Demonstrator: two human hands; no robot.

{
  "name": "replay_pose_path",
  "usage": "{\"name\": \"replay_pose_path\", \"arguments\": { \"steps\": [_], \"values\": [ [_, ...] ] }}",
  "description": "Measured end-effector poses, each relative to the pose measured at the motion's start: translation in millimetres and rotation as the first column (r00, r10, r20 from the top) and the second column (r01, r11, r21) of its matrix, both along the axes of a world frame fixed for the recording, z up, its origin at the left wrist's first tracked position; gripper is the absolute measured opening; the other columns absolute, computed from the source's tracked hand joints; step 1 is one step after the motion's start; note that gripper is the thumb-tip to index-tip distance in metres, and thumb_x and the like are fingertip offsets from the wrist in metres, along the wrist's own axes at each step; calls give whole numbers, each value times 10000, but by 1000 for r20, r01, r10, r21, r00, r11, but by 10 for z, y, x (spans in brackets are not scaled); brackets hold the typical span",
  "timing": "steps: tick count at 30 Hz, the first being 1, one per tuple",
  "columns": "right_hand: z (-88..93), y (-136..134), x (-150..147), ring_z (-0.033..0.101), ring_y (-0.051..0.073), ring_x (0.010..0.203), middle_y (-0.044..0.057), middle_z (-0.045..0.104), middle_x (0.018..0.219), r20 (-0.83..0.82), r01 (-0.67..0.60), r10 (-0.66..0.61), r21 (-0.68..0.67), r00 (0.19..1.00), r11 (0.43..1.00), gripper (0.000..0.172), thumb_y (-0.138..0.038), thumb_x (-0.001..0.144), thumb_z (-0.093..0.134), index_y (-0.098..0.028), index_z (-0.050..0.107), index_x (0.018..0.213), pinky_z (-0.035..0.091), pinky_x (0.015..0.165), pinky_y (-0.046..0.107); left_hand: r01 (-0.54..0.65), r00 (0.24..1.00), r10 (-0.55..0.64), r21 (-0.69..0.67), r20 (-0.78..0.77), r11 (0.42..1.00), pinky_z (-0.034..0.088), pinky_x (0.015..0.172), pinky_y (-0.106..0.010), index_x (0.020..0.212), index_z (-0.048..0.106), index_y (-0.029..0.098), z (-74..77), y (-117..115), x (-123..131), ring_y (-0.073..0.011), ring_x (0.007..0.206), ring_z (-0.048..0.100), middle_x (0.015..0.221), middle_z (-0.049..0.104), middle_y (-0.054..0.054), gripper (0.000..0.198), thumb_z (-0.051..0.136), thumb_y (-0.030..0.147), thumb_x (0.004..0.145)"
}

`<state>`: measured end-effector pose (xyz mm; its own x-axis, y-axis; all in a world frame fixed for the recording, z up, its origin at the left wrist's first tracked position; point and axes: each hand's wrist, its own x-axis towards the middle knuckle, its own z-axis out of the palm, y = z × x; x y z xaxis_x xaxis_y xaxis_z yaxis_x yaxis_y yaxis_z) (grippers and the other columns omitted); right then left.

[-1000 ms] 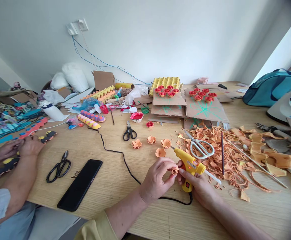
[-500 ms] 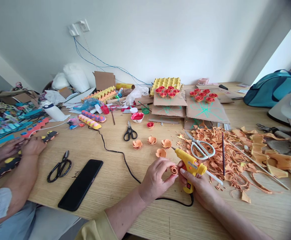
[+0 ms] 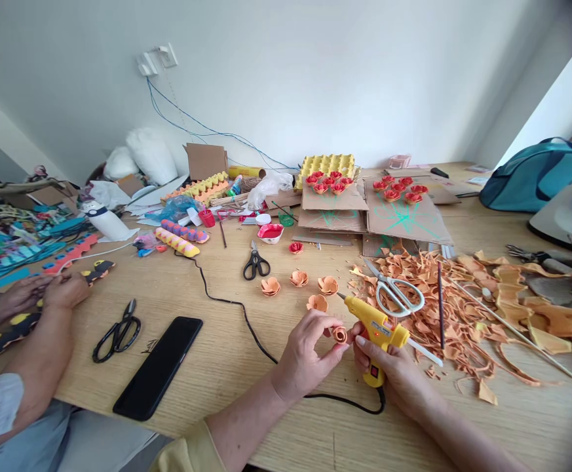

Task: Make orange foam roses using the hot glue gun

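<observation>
Between the thumb and fingers of my left hand (image 3: 306,351) is a small rolled orange paper flower (image 3: 339,335), its spiral facing up. My right hand (image 3: 394,367) is wrapped round a yellow hot glue gun (image 3: 375,326), whose nozzle points up and left; a white glue stick (image 3: 426,353) sticks out of its back. A fingertip of my right hand is close to the rolled flower; whether it touches is unclear. Just beyond my hands stand several open orange flowers (image 3: 327,284). A black cord (image 3: 239,303) runs from the gun across the table.
White-handled scissors (image 3: 400,296) and a dark stick (image 3: 441,305) lie on orange scraps (image 3: 462,328) at right. Black scissors (image 3: 255,262), a phone (image 3: 158,367) and a pot of red paint (image 3: 270,233) are on the table. Red flowers (image 3: 391,195) sit on cardboard. A co-worker's hands (image 3: 67,290) are at left.
The rolled flower in my left hand has shifted slightly left, and the glue gun slightly right. Both hands keep their hold. The view has tilted a little.
</observation>
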<state>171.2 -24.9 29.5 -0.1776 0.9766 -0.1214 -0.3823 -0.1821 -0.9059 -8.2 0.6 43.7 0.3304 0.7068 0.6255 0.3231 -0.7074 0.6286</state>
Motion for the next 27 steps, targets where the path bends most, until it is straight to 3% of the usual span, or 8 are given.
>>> {"name": "replay_pose_path", "arguments": {
  "steps": [8, 16, 19, 27],
  "values": [
    [20, -5, 8, 417, 118, 543, -33, 525, 592, 75, -17, 15, 22, 997, 1000, 379, -554, 810, 763, -200, 638, 863, 324, 534, 258, 7, 998, -2, -79, 59, 997, 542, 720, -279, 1042, 624, 190, -25, 12, 11, -169, 823, 612, 887, 654, -47, 198, 663, 120, 861],
    [-12, -3, 25, 435, 111, 558, -36, 537, 641, 63, -18, 17, 17, 998, 1000, 402, -565, 811, 762, -201, 621, 905, 324, 542, 258, 176, 965, -104, -299, 241, 938, 582, 780, -273, 1056, 627, 171, -16, 21, 5, -154, 857, 638, 984, 612, -67, 178, 645, 179, 878],
    [-11, 4, 10, 451, 112, 551, -39, 538, 607, 72, -32, 30, 19, 997, 999, 425, -589, 810, 752, -196, 614, 895, 327, 541, 256, 208, 958, -137, -286, 251, 935, 573, 797, -282, 1034, 627, 175, -17, 16, 7, -162, 880, 622, 979, 605, -66, 165, 653, 178, 871],
    [-18, -7, 4, 563, 144, 606, -14, 632, 676, 52, -42, 40, 33, 998, 999, 418, -573, 811, 757, -209, 623, 967, 396, 584, 272, 143, 985, -119, -202, 127, 969, 504, 696, -261, 975, 645, 182, -15, 7, 16, -143, 753, 546, 866, 602, -34, 142, 698, 210, 846]
  ]
}}
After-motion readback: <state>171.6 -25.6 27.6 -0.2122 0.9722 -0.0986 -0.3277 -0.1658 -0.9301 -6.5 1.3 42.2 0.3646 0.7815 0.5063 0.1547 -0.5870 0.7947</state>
